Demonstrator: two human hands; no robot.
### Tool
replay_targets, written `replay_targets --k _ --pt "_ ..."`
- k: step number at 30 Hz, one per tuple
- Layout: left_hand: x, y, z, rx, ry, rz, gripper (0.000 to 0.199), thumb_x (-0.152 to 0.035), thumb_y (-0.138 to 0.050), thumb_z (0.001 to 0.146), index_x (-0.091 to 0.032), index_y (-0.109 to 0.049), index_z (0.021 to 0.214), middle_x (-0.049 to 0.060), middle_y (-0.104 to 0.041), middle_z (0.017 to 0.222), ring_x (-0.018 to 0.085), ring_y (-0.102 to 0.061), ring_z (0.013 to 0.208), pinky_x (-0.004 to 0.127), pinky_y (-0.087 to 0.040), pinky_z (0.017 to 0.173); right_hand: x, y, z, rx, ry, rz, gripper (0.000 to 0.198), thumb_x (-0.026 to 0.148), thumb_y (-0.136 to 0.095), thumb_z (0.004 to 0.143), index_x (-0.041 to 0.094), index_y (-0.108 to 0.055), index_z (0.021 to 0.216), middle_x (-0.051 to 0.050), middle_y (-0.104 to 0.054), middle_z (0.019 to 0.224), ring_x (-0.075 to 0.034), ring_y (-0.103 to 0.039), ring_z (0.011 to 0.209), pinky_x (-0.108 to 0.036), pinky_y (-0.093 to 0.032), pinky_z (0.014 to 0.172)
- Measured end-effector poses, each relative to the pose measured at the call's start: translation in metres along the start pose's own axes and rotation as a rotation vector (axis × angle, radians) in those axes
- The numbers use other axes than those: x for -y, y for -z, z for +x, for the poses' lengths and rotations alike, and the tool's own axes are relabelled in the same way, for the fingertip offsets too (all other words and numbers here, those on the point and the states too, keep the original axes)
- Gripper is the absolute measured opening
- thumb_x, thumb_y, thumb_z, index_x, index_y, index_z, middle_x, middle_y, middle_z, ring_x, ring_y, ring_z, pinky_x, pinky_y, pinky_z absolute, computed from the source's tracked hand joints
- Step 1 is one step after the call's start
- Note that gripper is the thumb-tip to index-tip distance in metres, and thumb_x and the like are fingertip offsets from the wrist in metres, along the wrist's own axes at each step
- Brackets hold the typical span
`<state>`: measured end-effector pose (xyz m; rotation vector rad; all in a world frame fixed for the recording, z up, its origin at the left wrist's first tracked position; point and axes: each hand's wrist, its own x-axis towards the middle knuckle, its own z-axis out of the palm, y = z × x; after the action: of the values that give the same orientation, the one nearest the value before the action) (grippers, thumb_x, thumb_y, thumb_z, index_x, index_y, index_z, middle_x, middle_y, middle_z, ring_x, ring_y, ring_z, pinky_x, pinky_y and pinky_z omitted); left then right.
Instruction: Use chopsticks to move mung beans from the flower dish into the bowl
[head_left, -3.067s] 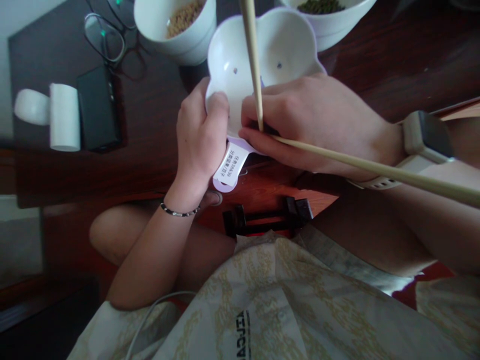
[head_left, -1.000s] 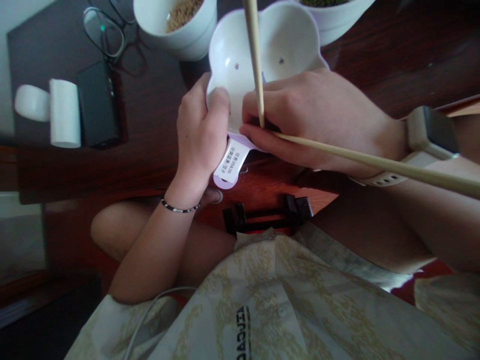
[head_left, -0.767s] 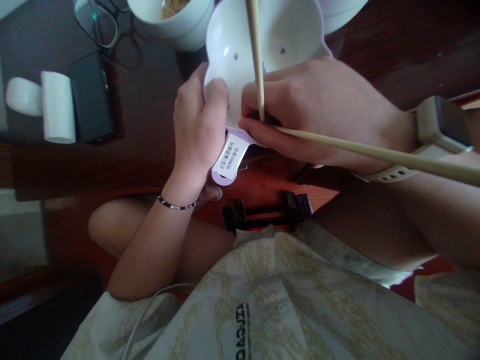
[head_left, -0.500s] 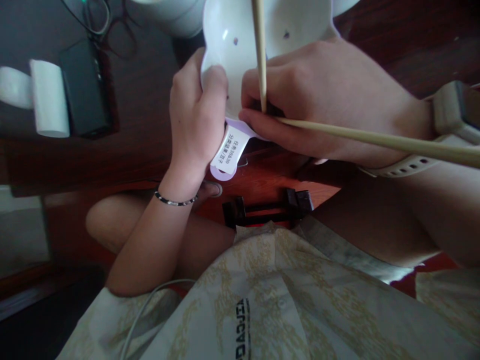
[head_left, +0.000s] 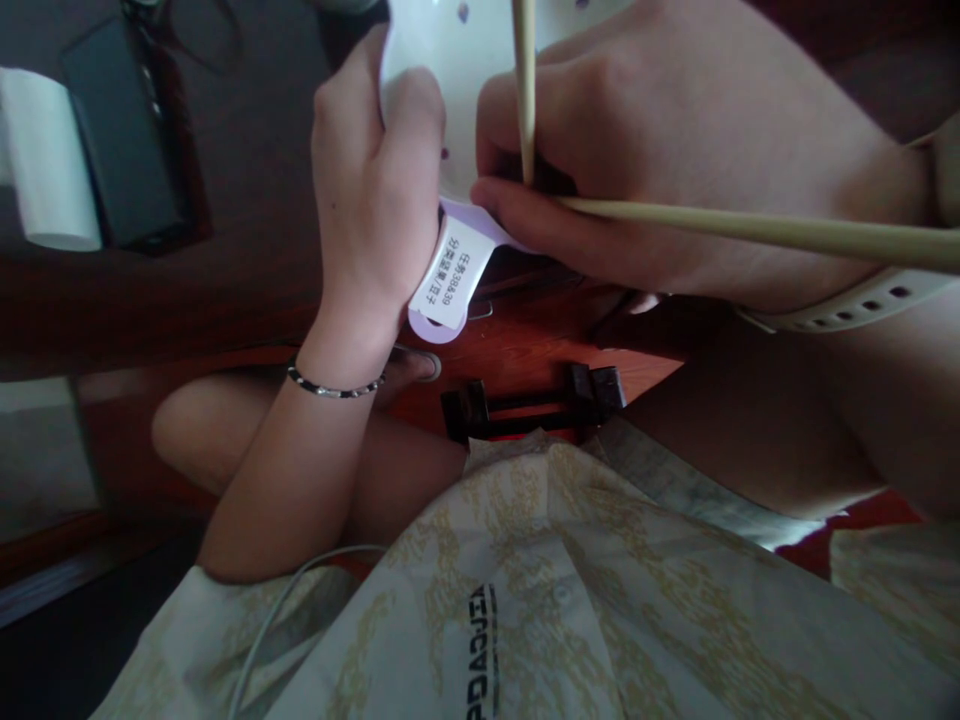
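Observation:
My left hand (head_left: pixel 379 190) is closed on the near-left edge of a white bowl (head_left: pixel 472 100) with a wavy lilac rim, thumb over the inner wall. A lilac tab (head_left: pixel 435 328) sticks out from the bowl toward me, bearing a white printed label (head_left: pixel 452 270). Closed over the bowl's near right side is my right hand (head_left: pixel 630 140), with a pair of wooden chopsticks (head_left: pixel 750 222) in it. One chopstick points up across the bowl, the other back over the wrist. Small dark specks (head_left: pixel 445 154) show inside the bowl. The right fingertips are pressed together; anything between them is hidden.
On the dark table at left lie a black box-like device (head_left: pixel 124 130) and a white cylinder (head_left: pixel 49 160). Cables run near the top left edge. Below the table are my legs and a dark metal frame (head_left: pixel 532 400) on the reddish floor.
The bowl and both hands sit higher in the view, and the table items have shifted up and left. Both grips look the same.

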<state>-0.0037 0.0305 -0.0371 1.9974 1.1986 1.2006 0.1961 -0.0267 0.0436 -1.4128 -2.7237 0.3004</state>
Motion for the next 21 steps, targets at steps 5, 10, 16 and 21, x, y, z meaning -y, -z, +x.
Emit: replay_targets --k 5,10,16,21 --pt "0.0 0.001 0.003 -0.042 -0.024 -0.046 0.033 0.002 -0.048 0.094 -0.02 -0.072 0.086 -0.004 -0.067 0.077 0.014 -0.057 0.075 0.027 -0.054 0.081 -0.002 0.002 -0.002 -0.012 0.038 0.089 0.052 0.043 -0.03 0.108 0.01 -0.069 0.116 -0.022 -0.071 0.113 -0.051 -0.069 0.117 -0.055 -0.047 0.092" --pt "-0.005 0.003 0.0 -0.007 0.0 0.001 0.029 -0.006 -0.05 0.099 -0.023 -0.072 0.09 -0.005 -0.066 0.079 0.014 -0.066 0.08 0.03 -0.056 0.08 0.001 0.004 0.001 0.011 0.009 0.06 0.051 0.044 -0.033 0.108 0.01 -0.07 0.114 -0.022 -0.071 0.109 -0.049 -0.07 0.115 -0.051 -0.045 0.09" --pt "-0.031 0.009 -0.009 0.029 0.139 0.089 0.023 -0.023 -0.049 0.102 -0.026 -0.065 0.086 0.0 -0.069 0.085 0.019 -0.064 0.082 0.036 -0.05 0.078 0.0 0.004 0.001 0.036 0.015 0.045 0.042 0.045 -0.036 0.112 0.018 -0.067 0.119 -0.016 -0.073 0.112 -0.035 -0.07 0.102 -0.037 -0.028 0.073" --pt "-0.034 0.012 -0.016 0.056 0.207 0.15 0.026 -0.039 -0.05 0.108 -0.026 -0.063 0.09 0.002 -0.071 0.088 0.02 -0.066 0.085 0.034 -0.043 0.072 -0.004 -0.003 0.0 -0.009 0.06 0.101 0.038 0.041 -0.036 0.114 0.022 -0.067 0.124 -0.009 -0.074 0.117 -0.023 -0.064 0.087 -0.035 -0.026 0.067"
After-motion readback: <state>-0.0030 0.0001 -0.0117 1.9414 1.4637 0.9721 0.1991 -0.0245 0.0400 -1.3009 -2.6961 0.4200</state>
